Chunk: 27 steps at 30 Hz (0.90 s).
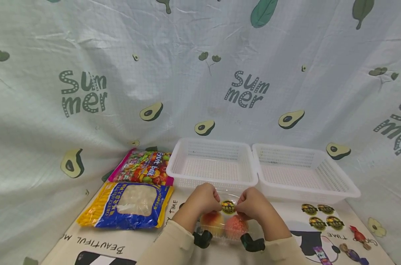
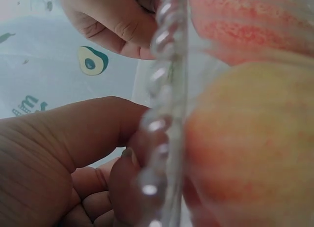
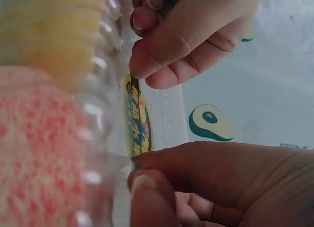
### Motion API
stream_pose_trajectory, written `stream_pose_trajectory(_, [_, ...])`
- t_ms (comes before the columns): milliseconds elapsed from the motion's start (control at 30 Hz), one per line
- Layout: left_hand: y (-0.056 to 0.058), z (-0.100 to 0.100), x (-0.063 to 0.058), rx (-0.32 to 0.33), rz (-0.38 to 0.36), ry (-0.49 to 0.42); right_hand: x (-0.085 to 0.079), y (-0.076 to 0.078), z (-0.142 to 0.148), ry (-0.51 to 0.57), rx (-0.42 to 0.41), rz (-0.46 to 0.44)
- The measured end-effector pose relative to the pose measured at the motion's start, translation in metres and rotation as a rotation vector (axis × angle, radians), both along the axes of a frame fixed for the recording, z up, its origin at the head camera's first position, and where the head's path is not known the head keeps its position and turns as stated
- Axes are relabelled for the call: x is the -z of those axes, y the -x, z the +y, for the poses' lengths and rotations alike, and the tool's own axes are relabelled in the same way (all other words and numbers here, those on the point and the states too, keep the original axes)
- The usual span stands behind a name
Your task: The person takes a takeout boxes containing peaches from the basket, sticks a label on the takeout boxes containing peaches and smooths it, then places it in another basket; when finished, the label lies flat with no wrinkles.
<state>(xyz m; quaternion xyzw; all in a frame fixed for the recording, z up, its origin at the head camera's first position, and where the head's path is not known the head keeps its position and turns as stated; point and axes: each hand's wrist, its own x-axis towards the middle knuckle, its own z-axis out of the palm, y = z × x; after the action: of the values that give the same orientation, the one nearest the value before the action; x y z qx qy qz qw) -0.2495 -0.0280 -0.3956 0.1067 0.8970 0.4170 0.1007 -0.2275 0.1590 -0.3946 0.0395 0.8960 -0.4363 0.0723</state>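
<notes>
A clear plastic fruit box (image 1: pixel 228 235) holds two peach-like fruits, one yellow-red (image 1: pixel 212 222) and one pink-red (image 1: pixel 236 226). Between my hands is a round black-and-gold fruit sticker (image 1: pixel 228 207). My left hand (image 1: pixel 205 198) pinches one edge of the sticker with thumb and finger. The opposite edge is pinched by my right hand (image 1: pixel 253 204). In the right wrist view, the sticker (image 3: pixel 137 120) appears nearly edge-on, close beside the box's ridged rim (image 3: pixel 100 124); whether it touches the box I cannot tell.
Behind stand two white plastic baskets (image 1: pixel 217 180) (image 1: pixel 306 189). A fruit candy bag (image 1: pixel 147 167) and a blue-yellow pasta bag (image 1: pixel 134 206) lie left. Several matching stickers (image 1: pixel 317 223) and wrapped candies (image 1: pixel 360 235) lie right. A printed curtain (image 1: pixel 173 81) hangs behind.
</notes>
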Motion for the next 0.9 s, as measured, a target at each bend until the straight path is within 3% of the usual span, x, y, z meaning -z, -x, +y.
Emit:
stream_pose_trajectory(300, [0.002, 0.003, 0.002, 0.007, -0.027, -0.005, 0.001, -0.001, 0.006, 0.009, -0.043, -0.011])
stream_pose_trajectory(700, [0.001, -0.002, 0.000, 0.009, -0.043, -0.089, -0.001, 0.000, 0.015, 0.125, -0.126, -0.023])
stream_pose_trajectory(900, [-0.002, -0.005, 0.001, 0.039, 0.019, -0.091, 0.001, -0.002, 0.020, 0.162, -0.142, -0.026])
